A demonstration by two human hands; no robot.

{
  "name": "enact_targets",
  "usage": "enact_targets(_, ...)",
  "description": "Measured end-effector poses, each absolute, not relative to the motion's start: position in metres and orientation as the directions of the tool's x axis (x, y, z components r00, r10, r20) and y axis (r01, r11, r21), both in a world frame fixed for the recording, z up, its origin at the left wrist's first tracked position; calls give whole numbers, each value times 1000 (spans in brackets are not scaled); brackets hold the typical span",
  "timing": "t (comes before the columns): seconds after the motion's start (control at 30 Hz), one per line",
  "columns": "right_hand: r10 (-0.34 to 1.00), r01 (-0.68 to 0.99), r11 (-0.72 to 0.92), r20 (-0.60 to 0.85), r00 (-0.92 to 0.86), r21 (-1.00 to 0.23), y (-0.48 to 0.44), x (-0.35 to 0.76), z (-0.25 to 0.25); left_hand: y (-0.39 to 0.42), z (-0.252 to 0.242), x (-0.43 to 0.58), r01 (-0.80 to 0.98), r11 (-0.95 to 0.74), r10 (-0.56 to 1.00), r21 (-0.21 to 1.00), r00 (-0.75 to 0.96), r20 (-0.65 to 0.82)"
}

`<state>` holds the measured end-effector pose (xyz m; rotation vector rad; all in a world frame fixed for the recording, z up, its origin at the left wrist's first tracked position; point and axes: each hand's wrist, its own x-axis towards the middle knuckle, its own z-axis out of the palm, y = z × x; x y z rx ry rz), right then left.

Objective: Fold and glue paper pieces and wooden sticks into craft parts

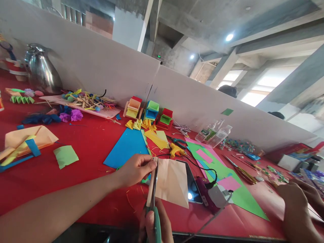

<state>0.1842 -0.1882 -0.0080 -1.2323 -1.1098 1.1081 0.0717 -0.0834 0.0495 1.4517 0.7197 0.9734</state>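
- While the left hand point(141, 168) pinches the peach paper point(173, 182) between thumb and forefinger, the right hand's fingers curl round green-handled scissors point(157, 226) at 6 o'clock.
- Most paper lies at the blades' 3 o'clock, beside a tablet point(195, 190).
- Blue sheet point(128, 148): 11 o'clock.

Red table point(92, 141); white partition point(101, 57) stood along its far edge. Beyond, I saw concrete ceiling point(192, 20), lit lamps point(229, 37), bright windows point(277, 81) past the table's far right corner.

Scene was fairly bright; ceiling lamps point(229, 37) and windows point(275, 77) blew out white, tablet point(195, 187) caught glare, edges stretched.
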Motion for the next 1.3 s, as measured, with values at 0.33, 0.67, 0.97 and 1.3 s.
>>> enact_targets(0.33, 990, -43, -75, -79, 113, -996, -186, 180, -12, -81, 49, 72, -80, -214, 888, 973, 399, 228)
enact_targets(0.67, 996, -46, -88, -89, 24, -995, -170, 179, -2, -70, 45, 68, -80, -192, 904, 978, 374, 208)
enact_targets(0.97, 988, 168, -148, -154, -23, -975, -128, 198, 17, -43, 41, 54, -258, -105, 972, 960, 179, 154)
enact_targets(1.3, 979, 957, -144, 107, 176, -253, -44, 248, 50, -13, 38, 31, -455, -31, 989, 890, 115, 93)
